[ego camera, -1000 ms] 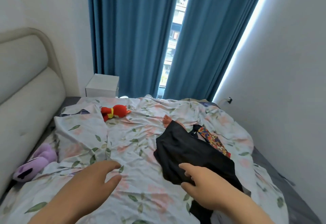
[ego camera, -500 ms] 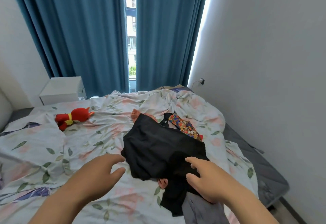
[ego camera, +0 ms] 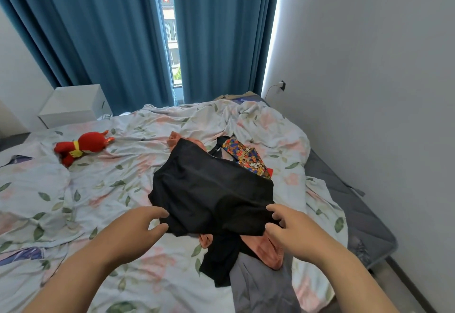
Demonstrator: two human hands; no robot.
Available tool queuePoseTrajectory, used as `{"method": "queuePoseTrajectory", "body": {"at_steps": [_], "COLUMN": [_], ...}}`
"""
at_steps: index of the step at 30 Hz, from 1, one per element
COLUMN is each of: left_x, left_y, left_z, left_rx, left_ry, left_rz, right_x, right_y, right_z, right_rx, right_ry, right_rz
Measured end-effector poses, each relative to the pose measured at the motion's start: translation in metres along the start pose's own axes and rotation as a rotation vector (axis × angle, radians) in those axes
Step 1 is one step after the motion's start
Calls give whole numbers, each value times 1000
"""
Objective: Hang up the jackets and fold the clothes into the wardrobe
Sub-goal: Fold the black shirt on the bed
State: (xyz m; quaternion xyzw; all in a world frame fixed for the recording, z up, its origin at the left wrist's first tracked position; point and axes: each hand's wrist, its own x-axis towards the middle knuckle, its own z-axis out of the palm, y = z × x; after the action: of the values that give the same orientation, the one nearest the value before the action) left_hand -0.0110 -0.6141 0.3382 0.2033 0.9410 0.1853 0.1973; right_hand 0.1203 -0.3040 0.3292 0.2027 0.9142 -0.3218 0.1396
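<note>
Garment (ego camera: 211, 189), black — topmost on clothes pile (ego camera: 268, 251); near edge spans left hand (ego camera: 138, 226) to right hand (ego camera: 293, 231), equally close; fingers of both spread, clasping nothing.

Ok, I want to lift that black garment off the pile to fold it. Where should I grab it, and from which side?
Probably its near edge, one grip at each corner, coming from the side nearest you. That edge of the black garment lies free over the pink garment, right by your left hand and right hand.
</note>
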Motion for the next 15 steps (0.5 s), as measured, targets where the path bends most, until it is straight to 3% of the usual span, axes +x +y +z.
{"method": "queuePoseTrajectory", "body": {"at_steps": [15], "left_x": [62], "left_y": [-17], "left_z": [41], "left_rx": [-126], "left_ry": [-89], "left_rz": [57], "right_x": [24], "right_y": [13], "right_z": [21], "right_rx": [25], "right_ry": [-35], "right_rz": [111]}}
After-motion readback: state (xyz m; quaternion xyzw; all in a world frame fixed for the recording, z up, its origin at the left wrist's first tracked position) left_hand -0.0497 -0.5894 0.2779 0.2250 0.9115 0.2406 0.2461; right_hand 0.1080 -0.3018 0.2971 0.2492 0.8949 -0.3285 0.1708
